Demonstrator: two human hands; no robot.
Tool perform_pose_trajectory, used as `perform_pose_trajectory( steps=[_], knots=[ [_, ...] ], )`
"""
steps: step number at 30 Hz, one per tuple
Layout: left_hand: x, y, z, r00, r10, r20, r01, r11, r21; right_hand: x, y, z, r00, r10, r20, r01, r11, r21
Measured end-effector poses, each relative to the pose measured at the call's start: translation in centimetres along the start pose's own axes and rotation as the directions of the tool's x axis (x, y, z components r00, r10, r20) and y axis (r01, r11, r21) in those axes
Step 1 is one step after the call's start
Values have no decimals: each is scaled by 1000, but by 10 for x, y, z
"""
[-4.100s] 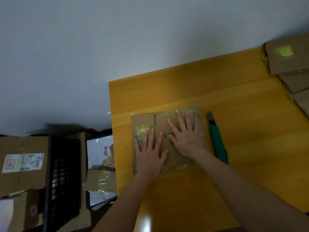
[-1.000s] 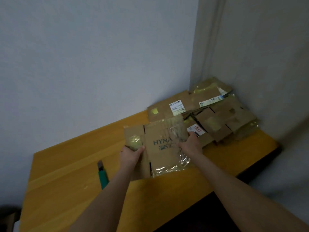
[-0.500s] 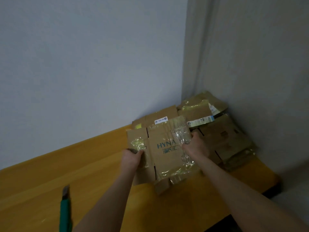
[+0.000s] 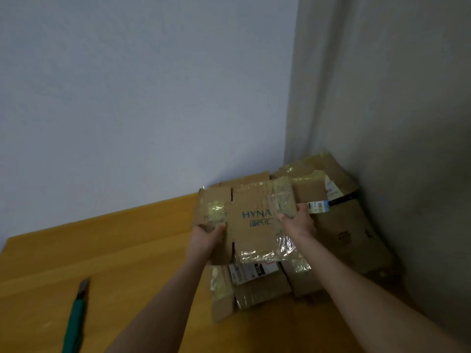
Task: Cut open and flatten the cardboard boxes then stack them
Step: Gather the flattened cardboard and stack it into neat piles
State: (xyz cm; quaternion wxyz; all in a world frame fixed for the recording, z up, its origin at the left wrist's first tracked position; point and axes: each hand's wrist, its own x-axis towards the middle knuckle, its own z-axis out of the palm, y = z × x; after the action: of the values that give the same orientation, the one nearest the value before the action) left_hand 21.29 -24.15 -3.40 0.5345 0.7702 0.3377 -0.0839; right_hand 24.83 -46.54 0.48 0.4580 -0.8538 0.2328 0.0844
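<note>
Since half a second ago: the flattened box (image 4: 252,225) has moved from the near-left edge of the stack (image 4: 351,233) to above it. Four seconds back it lay flat on the counter (image 4: 114,250) under both palms, next to the knife.

- Left hand (image 4: 207,236): grips the box's left flap at 9 o'clock, thumb on the top face. Its fingers are under the cardboard and can't be seen.
- Right hand (image 4: 297,222): grips the box's right edge at 3 o'clock, thumb on top and fingers curled round the taped edge.
- The box is held roughly level, printed face up, over the front-left part of the stack. I can't tell whether its underside touches the pile.
- Print on the box: "HYNA" in teal capitals, cut off at the right by tape and the thumb. A line of Chinese characters sits below it, too blurred to read.
- Clear tape (image 4: 277,253) runs glossy and wrinkled along the box's near edge at 5 o'clock. There is more at the left flap and the far-right corner.
- The stack is flattened boxes overlapping untidily in the wall corner, from 2 to 5 o'clock of the held box.
- Barcode label (image 4: 317,207): white with a blue stripe, just beside the right hand at 3 o'clock. Text unreadable.
- Shipping label (image 4: 252,270): white, showing from under the box at 6 o'clock. It has a barcode and a red mark, illegible.
- Utility knife (image 4: 76,314): green handle, lying on the counter at 7 o'clock of the frame, well apart from both hands.
</note>
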Motion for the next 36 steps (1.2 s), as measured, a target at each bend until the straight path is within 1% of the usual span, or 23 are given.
perform_pose_trajectory(
  steps=[1,2,3,6,7,10,12,15,16,17,19,20,21,23,26,27,30,32,34,36],
  knots=[
    [-1,0,1,1000,-18,24,20,998,-55,3,-3,2,1000,-2,0,2,999,39],
    [-2,2,1,999,-38,29,41,997,-73,7,-7,4,1000,-16,7,16,997,71],
    [0,3,1,999,-41,11,42,997,-63,11,-12,6,999,-37,25,35,995,91],
    [15,11,-2,992,-10,-123,16,999,50,25,-27,13,990,-103,94,95,991,91],
    [23,14,-4,989,-8,-147,17,998,60,29,-34,15,988,-125,94,119,991,64],
    [47,21,-7,988,6,-151,10,994,106,44,-50,25,983,-168,79,174,982,-79],
    [67,23,-9,988,12,-157,8,992,128,52,-55,35,983,-157,95,170,974,-151],
    [92,25,-8,988,9,-156,13,990,139,65,-58,52,983,-136,122,158,968,-196],
    [99,24,-5,992,7,-127,12,989,148,69,-57,58,982,-122,141,149,968,-202],
    [103,23,-2,998,7,-64,3,988,153,71,-57,64,980,-115,162,149,965,-217],
    [107,18,9,994,-11,113,-8,986,165,74,-56,73,975,-103,195,154,951,-267],
    [107,13,14,985,-23,174,-14,977,212,75,-56,77,977,-99,189,152,944,-294],
    [107,9,19,979,-23,204,-35,960,279,75,-56,78,980,-96,174,148,936,-318],
    [112,0,22,980,-13,196,-68,913,402,78,-56,82,987,-92,128,130,936,-327],
    [115,-2,19,981,-12,192,-73,899,432,83,-59,82,997,-47,62,58,980,-189],
    [115,-2,16,980,-12,196,-73,904,421,82,-60,82,997,-25,70,35,988,-153],
    [114,-4,10,980,-12,200,-62,930,362,77,-62,82,987,8,159,12,992,-126],
    [111,-3,7,983,3,185,-67,937,343,71,-62,83,976,13,216,4,997,-77],
    [106,-2,4,989,24,149,-68,951,303,66,-61,82,965,11,261,-23,999,44],
    [98,2,-1,997,47,63,-60,974,219,60,-62,79,955,-20,294,-37,982,187]
  ],
)
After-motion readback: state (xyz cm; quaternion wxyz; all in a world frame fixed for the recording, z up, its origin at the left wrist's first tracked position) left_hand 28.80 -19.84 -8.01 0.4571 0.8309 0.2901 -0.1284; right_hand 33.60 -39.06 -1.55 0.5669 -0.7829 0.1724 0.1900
